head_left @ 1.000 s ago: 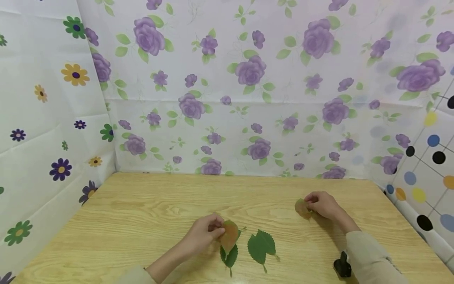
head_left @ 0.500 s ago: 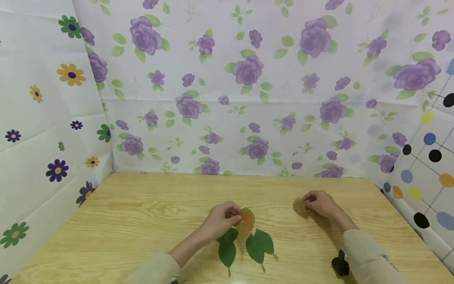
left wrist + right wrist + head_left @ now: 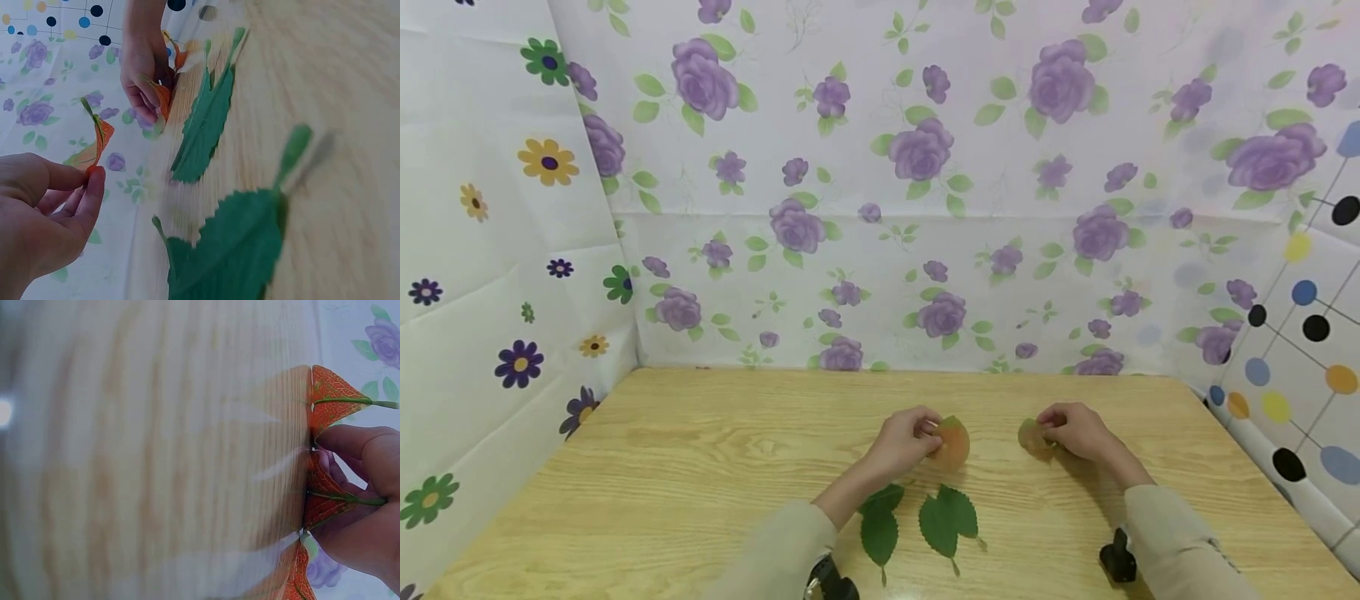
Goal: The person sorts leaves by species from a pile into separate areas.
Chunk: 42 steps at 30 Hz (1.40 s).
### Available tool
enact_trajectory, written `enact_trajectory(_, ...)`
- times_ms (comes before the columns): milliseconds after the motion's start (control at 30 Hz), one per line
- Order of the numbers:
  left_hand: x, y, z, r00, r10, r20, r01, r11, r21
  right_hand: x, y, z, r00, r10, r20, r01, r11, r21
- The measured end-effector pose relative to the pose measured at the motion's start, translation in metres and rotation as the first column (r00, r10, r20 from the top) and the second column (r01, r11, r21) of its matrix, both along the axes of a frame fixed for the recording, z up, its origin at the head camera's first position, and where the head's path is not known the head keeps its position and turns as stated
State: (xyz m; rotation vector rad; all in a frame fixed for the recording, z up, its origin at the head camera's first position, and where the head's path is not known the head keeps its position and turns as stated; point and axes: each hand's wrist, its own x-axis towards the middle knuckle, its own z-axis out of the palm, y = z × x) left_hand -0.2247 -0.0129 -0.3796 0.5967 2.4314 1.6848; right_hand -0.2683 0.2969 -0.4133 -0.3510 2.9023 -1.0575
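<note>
My left hand (image 3: 906,437) pinches an orange leaf (image 3: 952,444) by its edge, above the tabletop. In the left wrist view this leaf (image 3: 102,140) rises from between thumb and fingertips, its green stem upward. Farther right, my right hand (image 3: 1078,429) pinches another orange-brown leaf (image 3: 1033,439) low at the table surface. The right wrist view shows red-orange leaves with yellow veins: one at the thumb (image 3: 337,399), a middle leaf (image 3: 325,490) between the fingers, and a third leaf (image 3: 300,575) beyond. Green leaves lie in a left pair (image 3: 880,536) and a right pair (image 3: 938,525).
The wood-grain table (image 3: 715,483) meets a purple-flowered cloth (image 3: 850,167) at the back. Flower-printed cloth (image 3: 467,333) hangs on the left, dotted cloth (image 3: 1322,350) on the right. A black device (image 3: 1118,558) sits beside the right sleeve, another black device (image 3: 832,581) at the left wrist.
My left hand has carried its orange leaf right and away from me, off the left green pair and past the right pair, closer to my right hand. The right hand stays nearly still.
</note>
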Motion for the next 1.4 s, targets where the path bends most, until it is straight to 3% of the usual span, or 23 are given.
enact_trajectory(167,-0.008,0.021,-0.001,0.998,0.003,0.062,-0.007,0.998,0.057,0.0,-0.001,0.002,1.0,0.0,-0.005,0.0,1.0,0.023)
enact_trajectory(367,-0.021,0.043,-0.006,0.996,-0.001,0.091,-0.004,0.998,0.059,0.001,-0.002,0.001,1.0,0.001,-0.01,-0.001,0.999,0.033)
enact_trajectory(400,-0.027,0.047,-0.013,0.998,-0.008,0.066,0.005,0.999,0.051,0.001,-0.002,0.001,1.0,0.003,-0.013,-0.003,0.999,0.034)
enact_trajectory(600,-0.04,0.066,-0.021,0.999,0.01,0.036,-0.011,1.0,0.024,0.001,-0.004,0.002,1.0,0.004,-0.012,-0.003,0.999,0.04)
enact_trajectory(633,-0.038,0.068,-0.017,0.999,0.021,0.049,-0.021,1.0,0.012,0.001,-0.004,0.002,1.0,0.001,-0.01,0.0,0.999,0.043)
enact_trajectory(867,-0.045,0.083,-0.021,0.996,0.085,-0.022,-0.087,0.991,-0.099,-0.001,-0.004,0.001,1.0,0.008,-0.015,-0.007,0.999,0.053)
enact_trajectory(1167,-0.052,0.094,-0.023,0.98,0.186,-0.07,-0.195,0.967,-0.161,-0.001,-0.002,0.002,1.0,0.007,-0.005,-0.007,0.999,0.043)
enact_trajectory(1400,-0.056,0.103,-0.024,0.97,0.206,-0.127,-0.232,0.94,-0.251,0.0,-0.001,0.0,1.0,-0.005,0.003,0.005,0.999,0.04)
